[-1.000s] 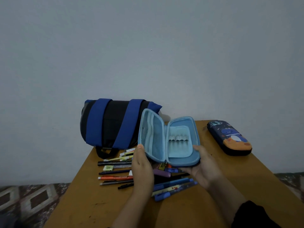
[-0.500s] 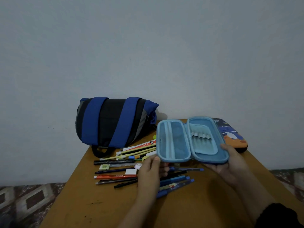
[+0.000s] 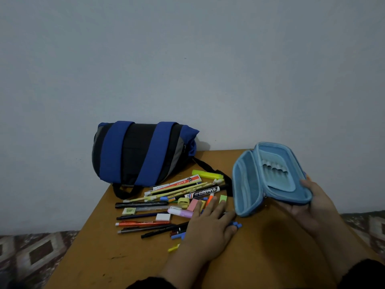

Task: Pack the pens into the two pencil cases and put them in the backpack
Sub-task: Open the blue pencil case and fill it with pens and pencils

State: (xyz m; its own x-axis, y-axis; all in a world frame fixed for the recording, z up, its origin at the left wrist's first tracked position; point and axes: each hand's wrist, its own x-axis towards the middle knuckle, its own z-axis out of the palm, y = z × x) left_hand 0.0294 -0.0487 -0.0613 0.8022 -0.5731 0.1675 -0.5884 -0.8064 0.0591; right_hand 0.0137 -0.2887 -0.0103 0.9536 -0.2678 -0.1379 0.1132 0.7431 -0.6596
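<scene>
R hand (image 3: pixel 308 207) cups the open light-blue hard-shell pencil case (image 3: pixel 270 178) from below at 3 o'clock of the wooden table (image 3: pixel 260 257), thumb curled over its near rim, both halves facing up. L hand (image 3: pixel 210 226) lies flat, fingers straight, on the loose pile of pens, markers & erasers (image 3: pixel 166 205) at table centre, gripping nothing yet. Black-and-blue fabric backpack (image 3: pixel 141 153) sits at 11 o'clock by the wall. Best approach, imo: gather a few pens parallel, tips one way, lower case flat beside pile, slide them in lengthwise w/o overfilling.
</scene>
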